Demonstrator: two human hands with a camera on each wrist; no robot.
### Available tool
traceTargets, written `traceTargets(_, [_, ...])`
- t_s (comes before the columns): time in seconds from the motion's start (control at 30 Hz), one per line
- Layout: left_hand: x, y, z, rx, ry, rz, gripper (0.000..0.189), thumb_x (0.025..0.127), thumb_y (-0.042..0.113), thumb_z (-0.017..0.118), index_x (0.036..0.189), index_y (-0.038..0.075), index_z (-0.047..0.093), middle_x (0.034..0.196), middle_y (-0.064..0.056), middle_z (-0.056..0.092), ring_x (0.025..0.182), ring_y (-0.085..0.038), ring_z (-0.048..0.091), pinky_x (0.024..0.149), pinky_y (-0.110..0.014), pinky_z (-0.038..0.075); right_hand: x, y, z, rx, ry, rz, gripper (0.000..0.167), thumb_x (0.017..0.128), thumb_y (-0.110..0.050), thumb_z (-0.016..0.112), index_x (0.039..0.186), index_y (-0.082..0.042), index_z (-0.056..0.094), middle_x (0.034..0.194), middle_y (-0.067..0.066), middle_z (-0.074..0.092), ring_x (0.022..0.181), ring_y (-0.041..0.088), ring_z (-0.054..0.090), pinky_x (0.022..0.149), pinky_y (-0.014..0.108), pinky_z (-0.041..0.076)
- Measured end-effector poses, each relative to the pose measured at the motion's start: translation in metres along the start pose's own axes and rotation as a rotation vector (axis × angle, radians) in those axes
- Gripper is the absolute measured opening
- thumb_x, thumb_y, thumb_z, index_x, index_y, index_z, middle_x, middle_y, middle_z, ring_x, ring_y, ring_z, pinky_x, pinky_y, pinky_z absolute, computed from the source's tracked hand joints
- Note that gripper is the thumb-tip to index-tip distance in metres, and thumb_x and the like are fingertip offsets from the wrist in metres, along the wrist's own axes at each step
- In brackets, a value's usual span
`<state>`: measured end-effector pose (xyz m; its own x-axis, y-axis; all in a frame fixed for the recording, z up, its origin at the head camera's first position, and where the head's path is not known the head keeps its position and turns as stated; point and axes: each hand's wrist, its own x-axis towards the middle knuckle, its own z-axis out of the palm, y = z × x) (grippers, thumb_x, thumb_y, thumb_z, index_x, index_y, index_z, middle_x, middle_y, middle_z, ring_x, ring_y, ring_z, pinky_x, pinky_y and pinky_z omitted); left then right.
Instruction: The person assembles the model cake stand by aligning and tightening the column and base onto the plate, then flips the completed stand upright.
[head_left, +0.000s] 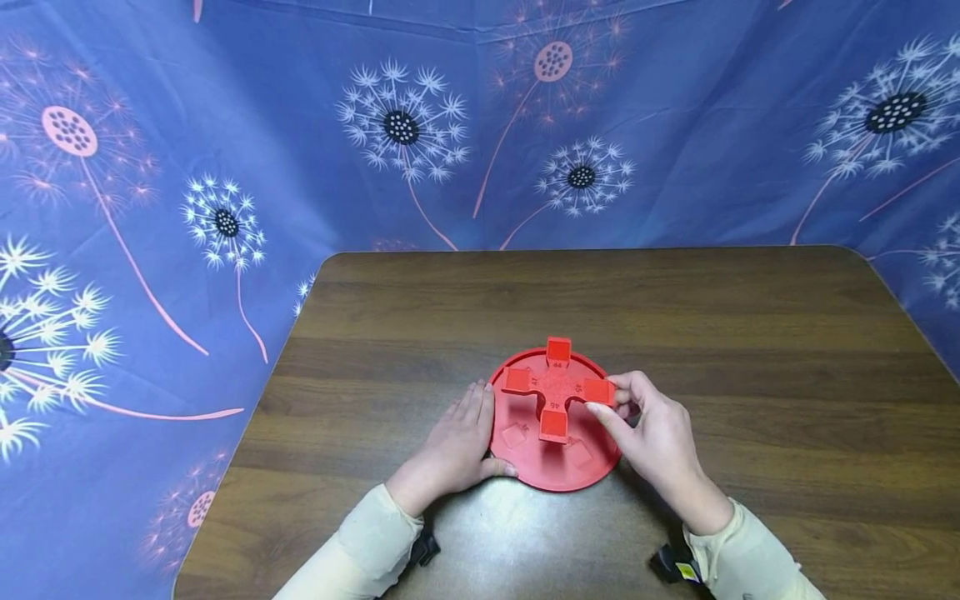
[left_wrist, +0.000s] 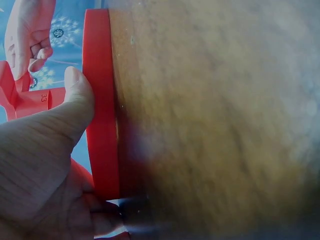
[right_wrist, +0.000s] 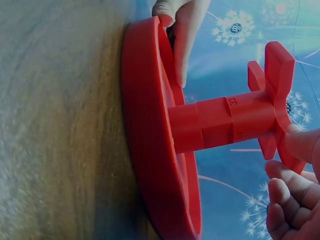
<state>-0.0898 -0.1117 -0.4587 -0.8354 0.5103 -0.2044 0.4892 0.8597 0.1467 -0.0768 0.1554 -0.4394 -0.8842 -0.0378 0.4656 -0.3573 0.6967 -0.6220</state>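
A round red base with a raised rim lies on the table. From its middle rises a red post with stepped sections and small numbers such as 33. Topping the post is a red cross-shaped piece with several upturned square ends. My left hand holds the left side of the base, fingers along the rim and thumb at the near edge. At the right, my right hand pinches one arm of the cross between thumb and fingers. The post's lower end is hidden in the head view.
Shallow square outlines with marks show on the base's floor. The brown wood-grain table extends around the base. Behind and to the left hangs a blue cloth with dandelion prints. Dark wrist devices sit below the sleeves.
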Motion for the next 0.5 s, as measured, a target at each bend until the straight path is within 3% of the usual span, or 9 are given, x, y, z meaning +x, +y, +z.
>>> traceTargets(0.2, [0.0000,-0.0021,0.0006,-0.034,-0.001,0.005,0.113,0.082,0.069,0.059,0.151,-0.009,0.016,0.157,-0.028,0.017,0.145,-0.039,0.017,0.114,-0.046,0.026,-0.0002,0.0013,0.0008,0.012,-0.011,0.002,0.044,0.070,-0.011,0.088,0.106,-0.009,0.062,0.077,-0.007,0.066,0.066,0.007,0.055,0.053,0.014,0.039])
traceTargets(0.5, [-0.0007,-0.0058,0.0002,-0.114,0.008,0.028,0.114,0.081,0.066,0.064,0.152,-0.008,0.014,0.158,-0.026,0.015,0.146,-0.038,0.015,0.115,-0.047,0.024,0.0049,0.0065,-0.0085,0.014,-0.085,-0.023,0.043,0.071,-0.011,0.087,0.107,-0.009,0.063,0.083,-0.004,0.069,0.071,0.016,0.064,0.061,0.029,0.052])
